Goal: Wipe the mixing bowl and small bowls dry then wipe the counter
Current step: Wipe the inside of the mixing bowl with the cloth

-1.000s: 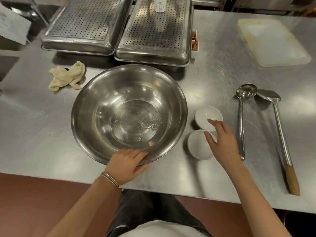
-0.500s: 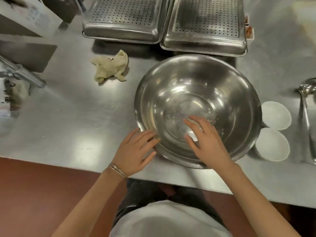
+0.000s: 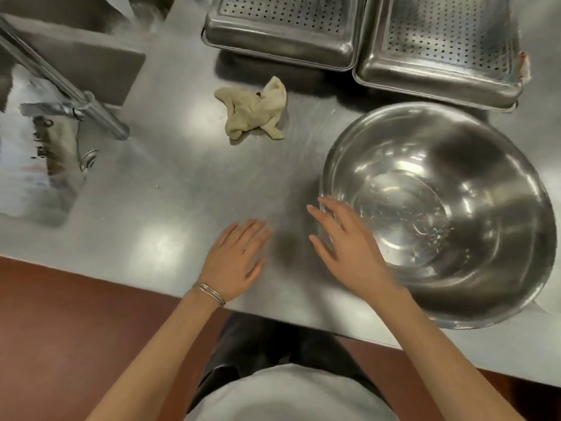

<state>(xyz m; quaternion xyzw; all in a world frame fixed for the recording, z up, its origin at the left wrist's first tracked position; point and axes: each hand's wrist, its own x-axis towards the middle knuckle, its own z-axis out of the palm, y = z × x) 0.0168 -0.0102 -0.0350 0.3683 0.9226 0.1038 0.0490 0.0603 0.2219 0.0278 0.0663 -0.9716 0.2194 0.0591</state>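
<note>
Left hand (image 3: 235, 262), flat and empty, at the front edge of the brushed steel surface (image 3: 151, 208). Crumpled beige cloth (image 3: 253, 109) lies untouched toward the back edge. Right hand (image 3: 349, 247), spread and empty, over the rim of the large stainless-steel mixing bowl (image 3: 485, 165). Advised: fetch cloth first.

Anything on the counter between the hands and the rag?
Nothing visible. Only bare counter lies between the left hand, the right hand and the rag. The mixing bowl sits off to the right.
</note>
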